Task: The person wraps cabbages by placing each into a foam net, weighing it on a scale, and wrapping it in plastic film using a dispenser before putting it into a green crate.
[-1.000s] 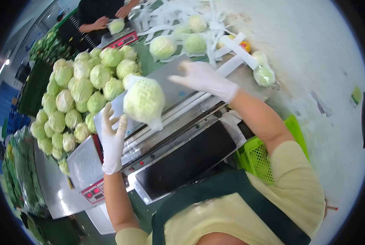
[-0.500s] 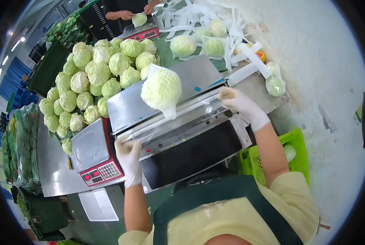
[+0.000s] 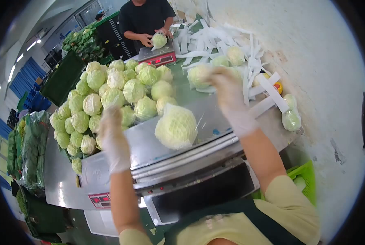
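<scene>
A pale green cabbage (image 3: 175, 128) in a white foam net sits on the steel top (image 3: 143, 149) of a wrapping machine, in front of me. Clear plastic film (image 3: 205, 120) stretches up over it, hard to make out against the metal. My left hand (image 3: 112, 126), in a white glove, is raised to the left of the cabbage with its fingers closed on the film's edge; motion blurs it. My right hand (image 3: 228, 92), also gloved, is up on the far right side, its fingers pinched together on the film.
A pile of bare cabbages (image 3: 109, 92) stands at the left. Beside the machine is a scale (image 3: 100, 200), partly behind my left arm. Across the table a co-worker (image 3: 145, 20) holds a netted cabbage over another scale (image 3: 163, 59). White foam nets (image 3: 215, 41) lie at the back right. A green crate (image 3: 307, 181) is at lower right.
Both hands have moved forward from the machine's near edge, drawing the film up and over the netted cabbage. The camera view has tilted up, showing more of the co-worker.
</scene>
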`<state>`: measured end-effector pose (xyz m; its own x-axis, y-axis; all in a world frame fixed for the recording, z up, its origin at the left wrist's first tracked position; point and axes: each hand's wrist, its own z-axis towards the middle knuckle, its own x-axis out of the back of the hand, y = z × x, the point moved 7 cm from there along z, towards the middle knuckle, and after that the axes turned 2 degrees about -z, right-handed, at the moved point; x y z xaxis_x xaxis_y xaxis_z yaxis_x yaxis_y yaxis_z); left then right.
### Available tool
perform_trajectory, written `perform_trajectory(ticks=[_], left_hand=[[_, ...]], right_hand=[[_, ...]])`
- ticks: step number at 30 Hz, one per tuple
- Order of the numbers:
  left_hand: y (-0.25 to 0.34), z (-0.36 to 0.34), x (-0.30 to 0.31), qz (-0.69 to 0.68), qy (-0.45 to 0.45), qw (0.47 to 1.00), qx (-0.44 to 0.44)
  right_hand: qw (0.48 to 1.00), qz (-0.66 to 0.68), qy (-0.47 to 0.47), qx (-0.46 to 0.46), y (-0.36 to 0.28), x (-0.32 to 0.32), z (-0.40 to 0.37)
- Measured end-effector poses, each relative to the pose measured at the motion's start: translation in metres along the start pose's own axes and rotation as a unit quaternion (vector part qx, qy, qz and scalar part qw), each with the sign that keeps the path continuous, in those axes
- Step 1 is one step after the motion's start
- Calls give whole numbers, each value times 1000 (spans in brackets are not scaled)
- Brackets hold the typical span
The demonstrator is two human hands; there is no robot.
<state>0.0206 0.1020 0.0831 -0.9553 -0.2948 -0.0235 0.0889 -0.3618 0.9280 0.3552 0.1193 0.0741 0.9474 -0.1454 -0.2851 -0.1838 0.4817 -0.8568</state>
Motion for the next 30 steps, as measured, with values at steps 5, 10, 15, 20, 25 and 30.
perform_trajectory(ticks=[5,10,15,20,25,30], left_hand=[[-164,7,-80,-24,-304,928,215],[-143,-44,-70,-162,-395,848,315],[-104,-62,-73,-8,-460,881,114],[-44,-82,-54,34,-383,923,3],[-32,-160,-19,17,-376,924,73],[-68,-249,15,-35,-351,824,443]], right_hand=[[932,-190,-273,-145,173,-37,17],[853,-150,-400,-300,148,-14,-25],[832,-297,-468,-32,81,-28,-66],[853,-316,-415,9,21,-33,-90],[833,-398,-383,-30,-17,-19,-168],[775,-307,-352,-426,20,22,-257]])
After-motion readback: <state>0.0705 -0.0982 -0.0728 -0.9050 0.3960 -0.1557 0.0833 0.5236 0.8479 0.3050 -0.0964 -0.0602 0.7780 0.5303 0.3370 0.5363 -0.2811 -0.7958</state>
